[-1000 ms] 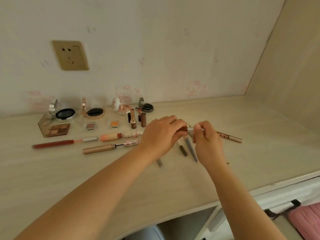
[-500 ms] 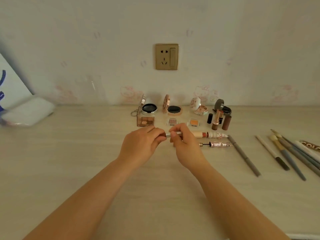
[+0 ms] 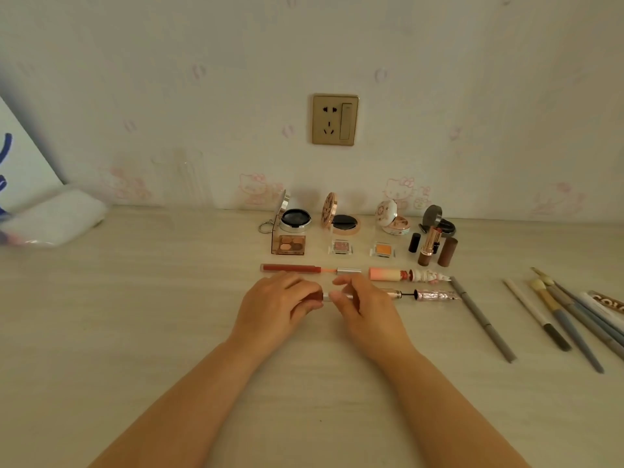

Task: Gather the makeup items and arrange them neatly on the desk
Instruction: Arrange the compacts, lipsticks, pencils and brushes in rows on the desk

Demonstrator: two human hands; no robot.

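Observation:
My left hand (image 3: 278, 307) and my right hand (image 3: 363, 309) meet low over the desk (image 3: 169, 332), each holding one end of a slim lip tube (image 3: 325, 295). The left grips its reddish body, and the right pinches its silver cap. Just behind them lies an opened red lip gloss (image 3: 292, 268) with its silver cap (image 3: 349, 271). To the right lie a pink tube (image 3: 388, 274) and an opened mascara (image 3: 435, 294). Open compacts (image 3: 296, 219), an eyeshadow palette (image 3: 287, 246), small pans (image 3: 341, 246) and lipsticks (image 3: 429, 246) stand by the wall.
Several pencils and brushes (image 3: 557, 319) lie at an angle on the desk's right side, with a grey pencil (image 3: 483, 320) nearest my hands. A white pouch (image 3: 54, 219) sits at the far left by the wall. A gold wall socket (image 3: 335, 119) is above the compacts.
My hands carried the slim tube from the pencil group on the right to in front of the rows of tubes. They then lowered it toward the desk below the red lip gloss.

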